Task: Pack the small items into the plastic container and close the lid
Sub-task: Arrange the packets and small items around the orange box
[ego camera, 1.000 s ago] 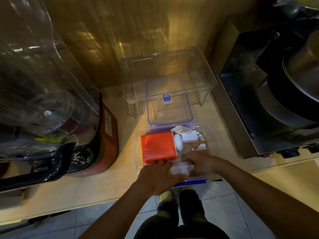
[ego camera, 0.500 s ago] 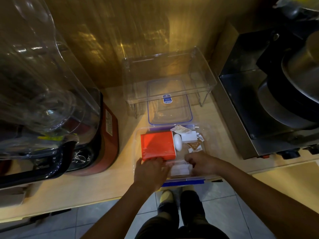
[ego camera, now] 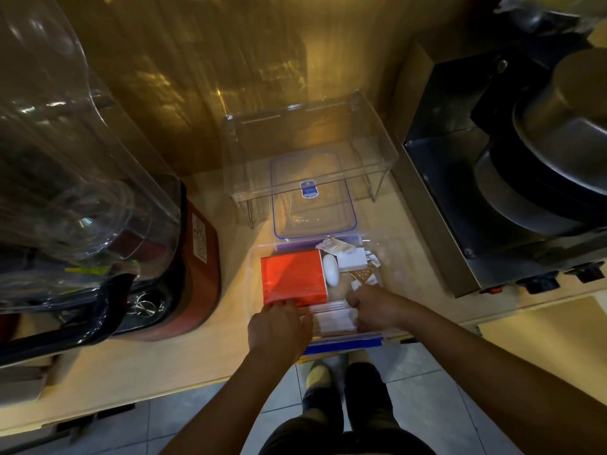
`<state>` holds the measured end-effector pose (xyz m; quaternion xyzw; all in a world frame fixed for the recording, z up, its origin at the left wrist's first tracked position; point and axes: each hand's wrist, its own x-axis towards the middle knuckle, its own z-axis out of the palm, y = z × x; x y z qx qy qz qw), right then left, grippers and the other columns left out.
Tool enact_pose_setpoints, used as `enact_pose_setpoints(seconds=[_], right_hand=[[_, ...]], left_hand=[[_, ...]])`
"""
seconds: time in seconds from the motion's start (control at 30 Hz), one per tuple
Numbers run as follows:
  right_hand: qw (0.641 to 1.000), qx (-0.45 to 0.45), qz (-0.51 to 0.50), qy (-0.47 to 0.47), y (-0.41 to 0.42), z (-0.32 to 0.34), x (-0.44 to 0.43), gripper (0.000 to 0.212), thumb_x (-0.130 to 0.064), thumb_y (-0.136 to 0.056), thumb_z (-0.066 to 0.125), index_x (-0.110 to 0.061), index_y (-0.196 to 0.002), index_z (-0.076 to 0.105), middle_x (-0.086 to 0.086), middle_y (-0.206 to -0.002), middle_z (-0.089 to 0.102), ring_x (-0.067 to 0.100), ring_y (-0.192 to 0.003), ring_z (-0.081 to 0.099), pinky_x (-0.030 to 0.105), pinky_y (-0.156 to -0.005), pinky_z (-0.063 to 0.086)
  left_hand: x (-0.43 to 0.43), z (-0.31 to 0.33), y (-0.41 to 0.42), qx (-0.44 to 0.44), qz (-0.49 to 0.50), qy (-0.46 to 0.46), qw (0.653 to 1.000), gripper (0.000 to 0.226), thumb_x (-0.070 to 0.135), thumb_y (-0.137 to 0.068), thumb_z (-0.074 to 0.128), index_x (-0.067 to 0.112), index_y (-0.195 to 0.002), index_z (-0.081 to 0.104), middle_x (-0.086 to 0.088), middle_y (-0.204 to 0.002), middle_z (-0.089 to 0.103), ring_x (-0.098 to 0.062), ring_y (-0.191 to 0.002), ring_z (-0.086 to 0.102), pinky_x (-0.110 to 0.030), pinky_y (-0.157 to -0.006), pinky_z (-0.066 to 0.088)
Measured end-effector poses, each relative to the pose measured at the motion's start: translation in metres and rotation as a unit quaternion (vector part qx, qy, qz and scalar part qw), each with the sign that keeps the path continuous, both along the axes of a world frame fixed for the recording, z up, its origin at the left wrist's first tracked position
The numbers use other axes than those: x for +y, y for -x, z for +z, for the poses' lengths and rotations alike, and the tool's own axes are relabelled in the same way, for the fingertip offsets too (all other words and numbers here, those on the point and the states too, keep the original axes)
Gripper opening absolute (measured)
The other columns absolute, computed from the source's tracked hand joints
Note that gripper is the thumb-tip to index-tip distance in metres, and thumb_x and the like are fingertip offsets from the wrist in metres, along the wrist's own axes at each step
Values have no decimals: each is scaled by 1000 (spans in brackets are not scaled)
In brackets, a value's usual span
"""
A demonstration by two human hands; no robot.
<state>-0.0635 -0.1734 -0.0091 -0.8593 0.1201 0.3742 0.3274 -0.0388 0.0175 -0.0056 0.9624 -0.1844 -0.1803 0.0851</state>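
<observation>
A clear plastic container (ego camera: 254,261) with blue clips sits at the counter's front edge. Inside lie a red box (ego camera: 292,277), a white oval piece (ego camera: 330,269), a white block (ego camera: 352,259) and several small packets (ego camera: 363,275). A bundle of thin white-wrapped sticks (ego camera: 333,318) lies along its near side. My left hand (ego camera: 279,328) rests on the bundle's left end, fingertips touching the red box. My right hand (ego camera: 377,307) is curled over the bundle's right end. The clear lid (ego camera: 313,200) with a blue rim lies flat behind the container.
A clear acrylic riser (ego camera: 312,146) stands over the lid at the back. A red-based blender (ego camera: 193,257) with a clear hood stands to the left. A steel appliance (ego camera: 492,192) fills the right. The counter edge runs just below my hands.
My left hand moved left and forward to the red box's near edge. My right hand shifted slightly forward. The stick bundle now shows between the hands.
</observation>
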Motion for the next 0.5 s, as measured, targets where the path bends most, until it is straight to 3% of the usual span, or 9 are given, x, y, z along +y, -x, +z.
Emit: enact_pose_setpoints(seconds=[0.07,0.17,0.23,0.37,0.43,0.5], right_hand=[[1000,-8,-17,1,0,0,-1,10,-6,-80,58,-9,-86,66,4,-87,62,19,-84,59,22,-61,43],[995,-48,-84,12,0,1,-1,20,-5,-82,54,-15,-65,60,1,-70,61,19,-71,62,23,-52,43],[985,-96,-139,29,-1,6,-1,15,-10,-84,53,-11,-73,64,6,-76,68,21,-71,68,32,-60,55],[947,-204,-241,60,-13,13,-4,9,-14,-87,57,-16,-93,62,2,-90,67,22,-83,66,39,-76,57],[930,-229,-285,44,-21,17,-5,17,-19,-88,59,-17,-105,59,7,-95,68,25,-86,66,43,-78,57],[922,-244,-296,45,-30,18,-7,21,-19,-87,59,-16,-108,58,11,-99,69,29,-88,66,45,-78,57]], left_hand=[[0,2,1,4,-4,1,1000,33,47,-93,39,24,-110,55,3,-103,68,-17,-87,67,-34,-77,56],[1,4,-3,2,-17,3,1000,30,45,-94,39,25,-107,56,3,-97,69,-17,-82,67,-32,-74,56],[-1,10,-7,10,-10,26,1000,30,44,-94,40,25,-105,60,3,-96,70,-17,-81,67,-30,-72,55],[-17,25,-21,73,72,131,986,26,42,-93,46,24,-101,63,0,-97,71,-23,-86,65,-31,-74,50],[-30,29,-33,121,136,223,958,22,34,-92,51,17,-101,63,-5,-95,69,-25,-85,64,-35,-77,52],[-46,31,-45,230,244,347,876,18,23,-92,52,9,-96,63,-11,-86,67,-23,-73,64,-35,-68,58]])
